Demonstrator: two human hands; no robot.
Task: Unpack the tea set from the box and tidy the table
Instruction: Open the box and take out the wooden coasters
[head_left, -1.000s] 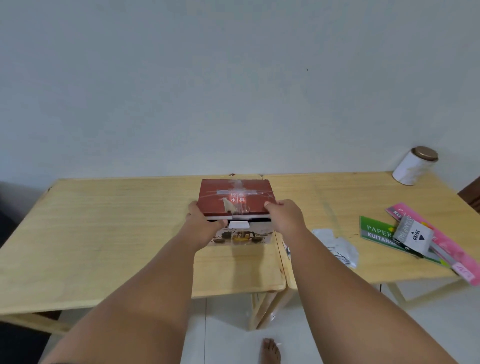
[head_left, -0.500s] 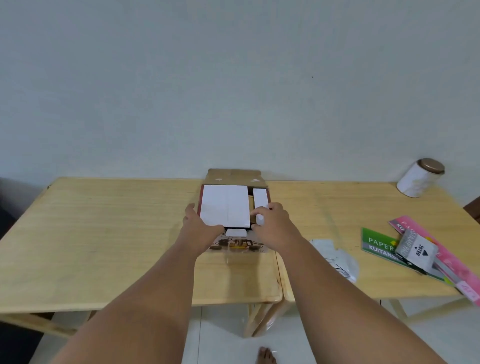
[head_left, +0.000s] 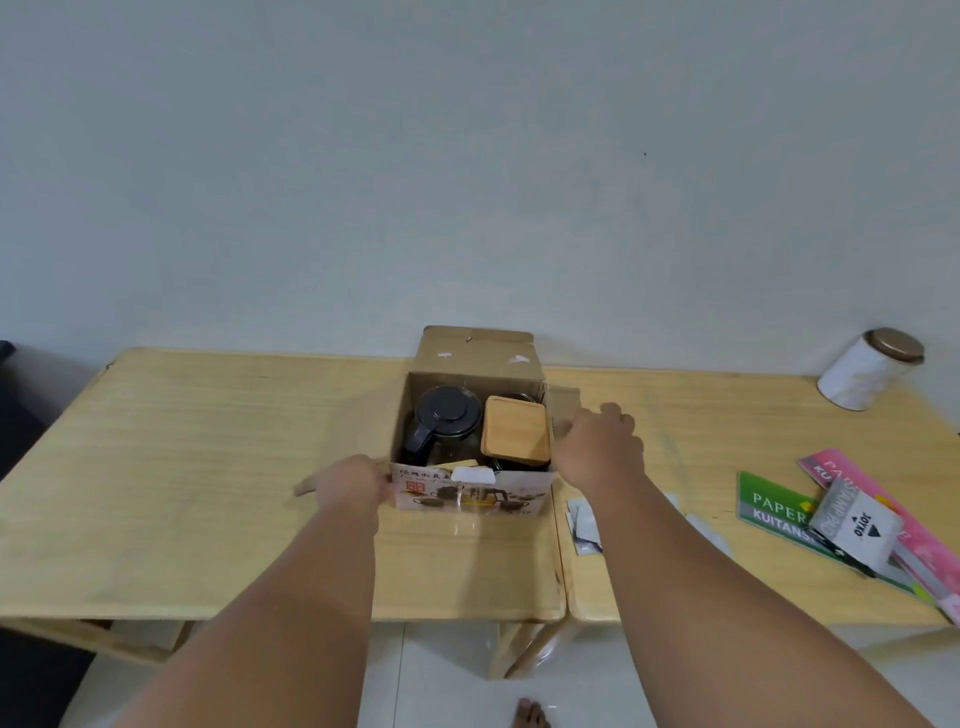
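Note:
An open cardboard tea set box (head_left: 470, 491) stands at the middle of the wooden table (head_left: 208, 467), its lid flap upright at the back. Inside, a glass teapot with a black lid (head_left: 447, 415) sits on the left and a square wooden lid (head_left: 514, 428) on the right. My left hand (head_left: 348, 483) touches the box's front left corner with its fingers spread. My right hand (head_left: 597, 447) is at the box's right wall, fingers bent over the folded-out side flap (head_left: 563, 400).
A white canister with a brown lid (head_left: 867, 371) stands at the far right. Paper pads (head_left: 774, 506), a Joyko stamp pad box (head_left: 857, 522) and a pink packet lie on the right. Crumpled white paper (head_left: 584, 525) lies under my right forearm. A bare foot (head_left: 530, 714) shows below.
The red lid was swung back and up. The white inserts seen on top are out of sight and the teapot and wooden lid now show. Both hands moved out to the box's sides.

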